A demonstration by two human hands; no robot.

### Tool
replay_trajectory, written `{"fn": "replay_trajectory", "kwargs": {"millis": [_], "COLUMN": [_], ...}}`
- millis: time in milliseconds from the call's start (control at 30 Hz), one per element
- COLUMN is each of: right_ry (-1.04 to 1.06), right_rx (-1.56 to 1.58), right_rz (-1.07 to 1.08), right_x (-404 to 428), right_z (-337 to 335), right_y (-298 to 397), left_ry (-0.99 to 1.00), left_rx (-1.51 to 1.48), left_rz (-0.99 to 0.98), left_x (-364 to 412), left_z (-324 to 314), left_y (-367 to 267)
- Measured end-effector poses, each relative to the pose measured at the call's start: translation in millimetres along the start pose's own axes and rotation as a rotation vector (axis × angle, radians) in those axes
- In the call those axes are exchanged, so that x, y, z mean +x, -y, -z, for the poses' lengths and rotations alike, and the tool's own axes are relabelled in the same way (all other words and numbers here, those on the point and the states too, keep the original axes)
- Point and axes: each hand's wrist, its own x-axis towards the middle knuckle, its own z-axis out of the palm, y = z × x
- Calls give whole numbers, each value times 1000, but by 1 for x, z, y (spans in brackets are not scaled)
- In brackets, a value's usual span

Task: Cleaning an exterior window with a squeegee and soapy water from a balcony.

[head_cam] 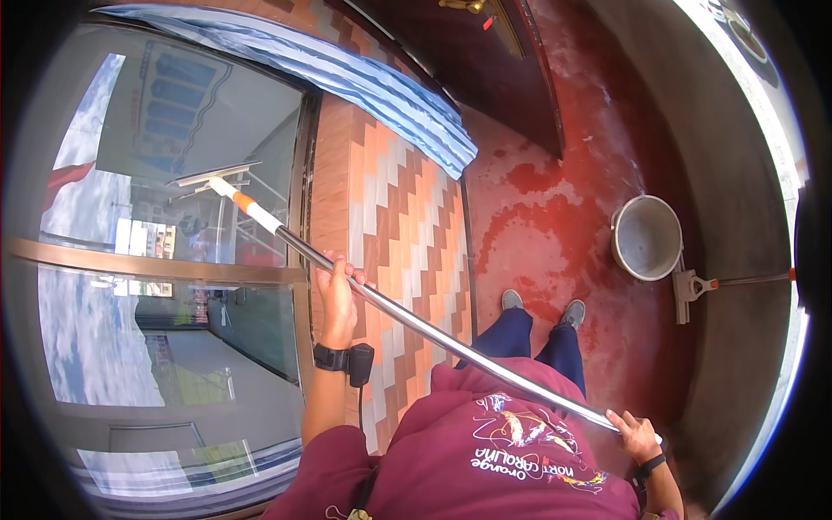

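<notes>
A window squeegee (218, 174) on a long metal pole (416, 323) lies against or just in front of the window glass (253, 130); contact is hard to judge. Its socket is white with an orange band. My left hand (339, 286) grips the pole's upper part, close to the window frame (305, 188). Down at the pole's lower end, beside my maroon shirt, my right hand (636, 437) is closed around it. The pole slants across my body from lower right to upper left. Sky and buildings are reflected in the glass.
A blue-and-white striped curtain (390, 84) hangs along the tiled wall (403, 227). Beyond it stands a dark door (500, 71) with a brass handle. On the wet red floor (520, 240) sits a bucket (647, 238). Another long-handled tool (689, 286) leans near a low wall (734, 195).
</notes>
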Motion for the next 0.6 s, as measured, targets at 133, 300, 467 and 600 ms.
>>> {"fn": "replay_trajectory", "kwargs": {"millis": [133,300,467,600], "right_ry": [-21,-106,-101,-37], "right_rx": [101,119,225,316], "right_rz": [-50,-86,-158,-180], "right_x": [22,68,112,149], "right_z": [14,38,48,61], "right_y": [3,22,39,54], "left_ry": [99,234,298,355], "left_rx": [14,69,124,145], "left_rz": [-12,-11,15,39], "left_x": [50,133,201,253], "left_z": [-48,-91,-124,-130], "left_y": [-11,-22,-33,-39]}}
